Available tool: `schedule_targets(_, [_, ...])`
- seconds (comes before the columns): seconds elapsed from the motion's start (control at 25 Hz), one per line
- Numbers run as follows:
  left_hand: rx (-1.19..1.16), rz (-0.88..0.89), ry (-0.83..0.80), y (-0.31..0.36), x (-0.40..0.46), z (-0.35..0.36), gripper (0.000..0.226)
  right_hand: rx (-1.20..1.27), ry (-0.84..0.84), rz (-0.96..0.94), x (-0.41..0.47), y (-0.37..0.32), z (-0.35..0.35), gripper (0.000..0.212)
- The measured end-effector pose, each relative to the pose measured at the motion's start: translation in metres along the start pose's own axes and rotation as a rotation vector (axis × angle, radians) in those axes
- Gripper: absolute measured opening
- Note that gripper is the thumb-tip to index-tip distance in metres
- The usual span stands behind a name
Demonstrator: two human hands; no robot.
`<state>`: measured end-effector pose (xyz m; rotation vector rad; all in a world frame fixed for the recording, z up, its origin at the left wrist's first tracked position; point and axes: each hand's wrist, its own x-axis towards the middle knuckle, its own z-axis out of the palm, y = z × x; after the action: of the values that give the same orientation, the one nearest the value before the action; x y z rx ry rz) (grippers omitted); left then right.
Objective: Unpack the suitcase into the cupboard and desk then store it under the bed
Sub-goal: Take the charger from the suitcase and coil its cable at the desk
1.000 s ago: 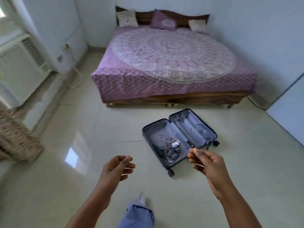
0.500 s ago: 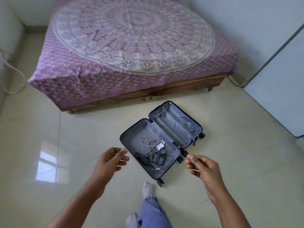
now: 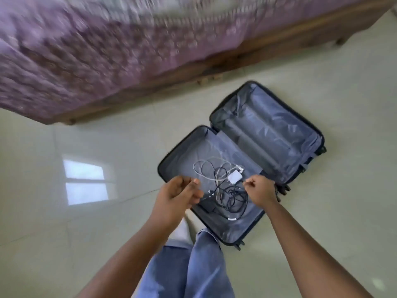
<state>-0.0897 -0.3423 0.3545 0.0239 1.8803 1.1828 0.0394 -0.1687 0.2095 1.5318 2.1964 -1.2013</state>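
Observation:
A dark suitcase lies open flat on the tiled floor in front of the bed. Its right half shows only grey lining. In the left half lies a tangle of black and white cables with a white charger and a black adapter. My left hand hovers over the left half's near edge with loosely curled fingers and holds nothing. My right hand is curled into a fist just right of the white charger, above the cables; I see nothing held in it.
The bed's purple patterned cover hangs over a low wooden frame, with a narrow gap beneath it. Glossy tiles reflect a window at the left. My legs in blue trousers stand at the suitcase's near corner.
I have stepped up to the suitcase and tilted my view down. Both hands moved forward over the cable pile, and the right hand's fingers have curled tighter.

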Motion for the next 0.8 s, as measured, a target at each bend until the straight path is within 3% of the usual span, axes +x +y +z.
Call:
schedule_targets(0.16, [0.012,-0.059,-0.019,-0.100,0.142,0.031,0.016,-0.257,0.007,0.056,0.136,0.076,0.112,0.012])
schedule_targets(0.36, [0.060,-0.107,0.000,-0.189,0.210,0.018,0.013,-0.395,-0.100,0.225,0.235,0.144,0.217,0.062])
schedule_targets(0.44, [0.074,-0.138,0.013,-0.209,0.218,0.007,0.012,-0.425,-0.076,0.304,0.248,0.152,0.238,0.063])
schedule_targets(0.64, [0.218,-0.162,-0.008,-0.183,0.192,-0.009,0.015,-0.518,0.024,0.261,0.184,0.105,0.203,0.060])
schedule_targets(0.8, [0.237,-0.139,-0.076,-0.089,0.102,-0.023,0.018,-0.127,0.034,-0.025,0.050,0.016,0.101,0.060])
